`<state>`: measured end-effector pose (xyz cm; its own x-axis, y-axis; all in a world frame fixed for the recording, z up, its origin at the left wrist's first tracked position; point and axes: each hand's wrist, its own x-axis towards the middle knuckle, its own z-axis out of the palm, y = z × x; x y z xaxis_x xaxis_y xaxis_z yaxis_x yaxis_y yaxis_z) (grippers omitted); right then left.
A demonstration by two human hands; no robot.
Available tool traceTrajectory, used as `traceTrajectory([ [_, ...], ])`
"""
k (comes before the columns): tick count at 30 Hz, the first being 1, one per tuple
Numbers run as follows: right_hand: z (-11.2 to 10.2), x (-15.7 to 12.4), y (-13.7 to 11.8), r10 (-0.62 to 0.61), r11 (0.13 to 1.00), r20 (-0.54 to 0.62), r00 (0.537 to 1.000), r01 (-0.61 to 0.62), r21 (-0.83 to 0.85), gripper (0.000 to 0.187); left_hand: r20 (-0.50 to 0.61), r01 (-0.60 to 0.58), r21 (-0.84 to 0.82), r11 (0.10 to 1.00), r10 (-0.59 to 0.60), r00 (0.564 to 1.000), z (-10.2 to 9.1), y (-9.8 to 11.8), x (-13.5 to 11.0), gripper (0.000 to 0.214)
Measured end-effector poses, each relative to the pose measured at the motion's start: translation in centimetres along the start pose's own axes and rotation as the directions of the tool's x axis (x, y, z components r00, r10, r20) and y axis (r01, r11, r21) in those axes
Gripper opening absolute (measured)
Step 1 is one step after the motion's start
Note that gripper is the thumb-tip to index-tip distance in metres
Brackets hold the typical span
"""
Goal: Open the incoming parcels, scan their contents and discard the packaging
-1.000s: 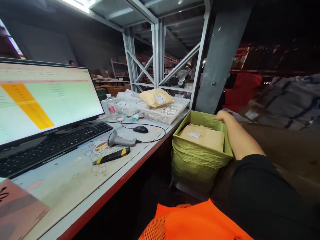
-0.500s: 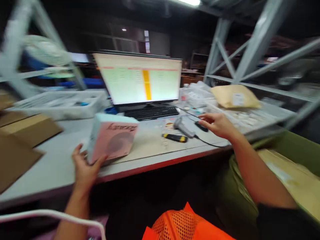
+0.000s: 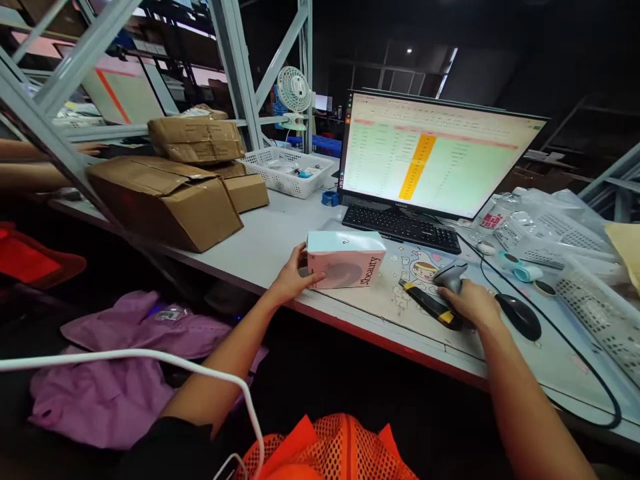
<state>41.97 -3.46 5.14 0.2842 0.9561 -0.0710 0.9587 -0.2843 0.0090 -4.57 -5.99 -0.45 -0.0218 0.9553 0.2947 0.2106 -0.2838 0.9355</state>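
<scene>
My left hand grips the left end of a pink and pale blue box that stands on the desk, its thumb on the front face and fingers behind. The word "beauty" runs up the box's right side. My right hand is closed around the handle of a grey barcode scanner, whose head points left; the handle is mostly hidden. Just left of that hand lies a black and yellow utility knife. To its right sits a black mouse.
Behind the box stand a keyboard and a lit monitor. Cardboard boxes and a white basket occupy the left. Plastic bags and another basket are at right. A white cable crosses low in front. Another person's arms show far left.
The view has swung left. My right hand, open near the mouse before, has closed on the barcode scanner. My left hand still holds the box, which has turned so its print reads upward.
</scene>
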Motion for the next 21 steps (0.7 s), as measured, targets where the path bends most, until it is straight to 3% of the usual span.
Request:
traceTrajectory([
  [2,0.4,0.3,0.2,-0.025,0.999,-0.005,1.000,0.025,-0.034,0.067,0.087,0.051,0.058,0.997,-0.056,0.995,0.0,0.7,0.2,0.101],
  [4,0.6,0.8,0.5,-0.053,0.998,-0.006,0.999,0.052,-0.041,0.060,0.142,0.027,0.116,0.993,-0.043,0.989,-0.1,1.4,0.3,0.093],
  [6,0.6,1.4,0.9,-0.073,0.997,0.001,0.997,0.073,-0.028,0.053,0.149,-0.136,0.216,0.967,0.105,0.983,-0.2,1.9,0.3,0.079],
  [7,0.5,1.7,1.1,-0.080,0.997,0.003,0.997,0.080,-0.017,0.049,0.158,-0.267,0.279,0.923,0.230,0.960,-0.2,2.0,0.1,0.070],
  [8,0.4,2.0,1.3,-0.086,0.996,0.005,0.996,0.086,-0.005,0.046,0.184,-0.405,0.341,0.848,0.363,0.914,-0.3,2.1,0.0,0.062],
  [10,-0.3,2.3,1.8,-0.099,0.995,0.006,0.995,0.099,0.018,0.039,0.266,-0.623,0.432,0.651,0.569,0.778,-0.3,2.1,-0.3,0.055],
  [12,-1.5,2.1,2.3,-0.129,0.983,0.022,0.991,0.125,0.136,0.034,0.335,-0.727,0.470,0.501,0.660,0.672,-0.3,1.9,-0.5,0.059],
  [14,-3.3,1.3,2.7,-0.182,0.928,0.036,0.983,0.160,0.338,0.033,0.358,-0.762,0.483,0.432,0.697,0.621,-0.3,1.8,-0.6,0.061],
  [17,-6.6,-0.7,2.9,-0.297,0.800,0.049,0.954,0.220,0.559,0.039,0.355,-0.779,0.480,0.403,0.723,0.593,-0.5,1.7,-0.6,0.052],
  [21,-11.1,-3.4,1.9,-0.423,0.702,0.098,0.901,0.258,0.664,0.048,0.348,-0.759,0.448,0.472,0.690,0.635,-0.7,1.8,-0.5,0.034],
])
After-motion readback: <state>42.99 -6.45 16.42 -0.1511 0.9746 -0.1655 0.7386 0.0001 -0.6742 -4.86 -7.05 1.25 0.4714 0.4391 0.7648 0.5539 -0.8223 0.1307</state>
